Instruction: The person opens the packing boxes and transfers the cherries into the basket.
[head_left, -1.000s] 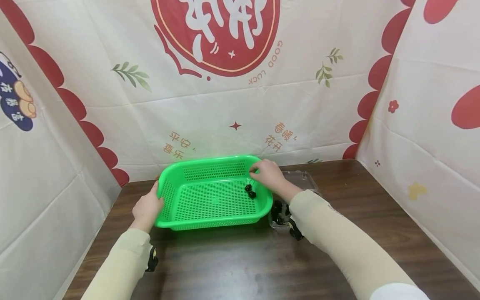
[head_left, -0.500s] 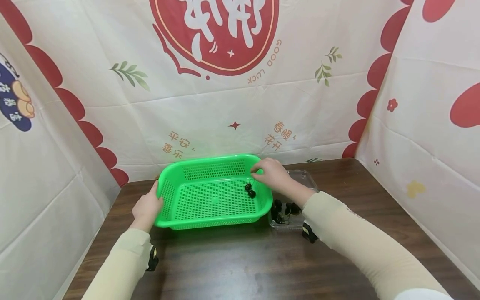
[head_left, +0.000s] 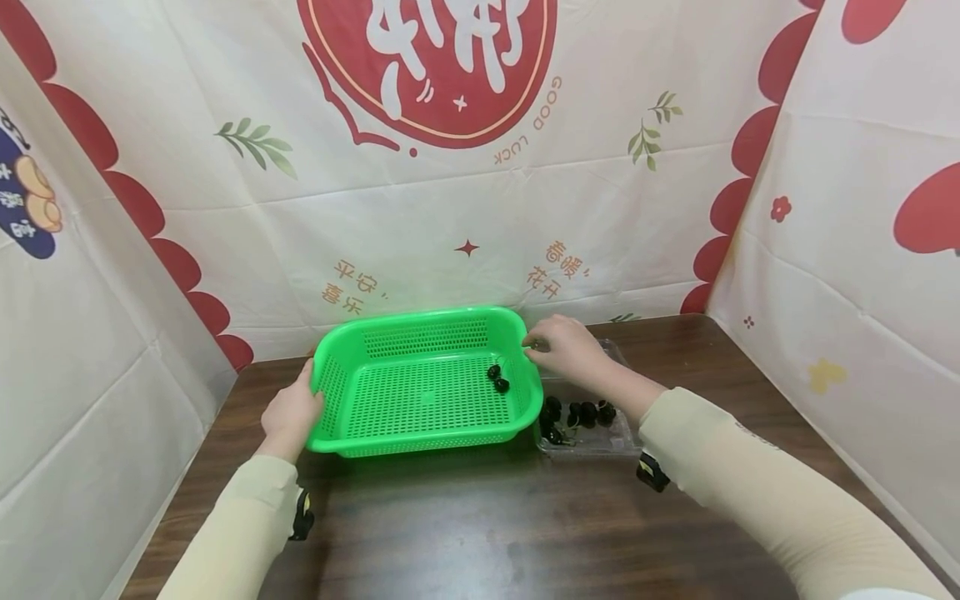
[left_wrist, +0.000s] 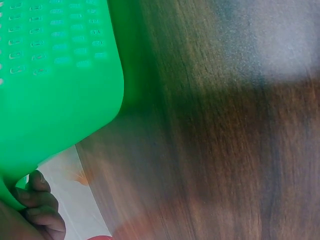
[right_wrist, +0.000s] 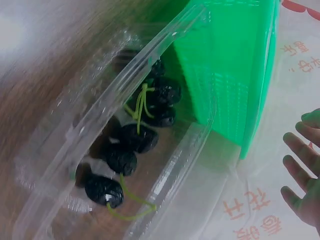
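Note:
My left hand [head_left: 292, 412] grips the left rim of a green plastic basket [head_left: 427, 447]; its curled fingers [left_wrist: 42, 200] show at the rim in the left wrist view. Two dark cherries [head_left: 502, 385] lie in the basket near its right end. Just past the basket's right rim hovers my right hand [head_left: 566, 348], with nothing held. In the right wrist view its fingers [right_wrist: 300, 147] are spread and slightly bent. Below that hand stands a clear plastic box [head_left: 588, 452] with several dark cherries [right_wrist: 105, 191] on green stems.
The box's clear upper part [head_left: 615, 350] lies partly behind my right hand and forearm. A brown wood-grain table [head_left: 450, 525] carries everything. Printed white cloth [head_left: 420, 208] hangs behind and on both sides, close to the basket's far edge.
My right hand has moved right, from over the basket's right end to just outside its rim, uncovering more of the box's cherries. Left hand, basket and the two cherries in it stay put.

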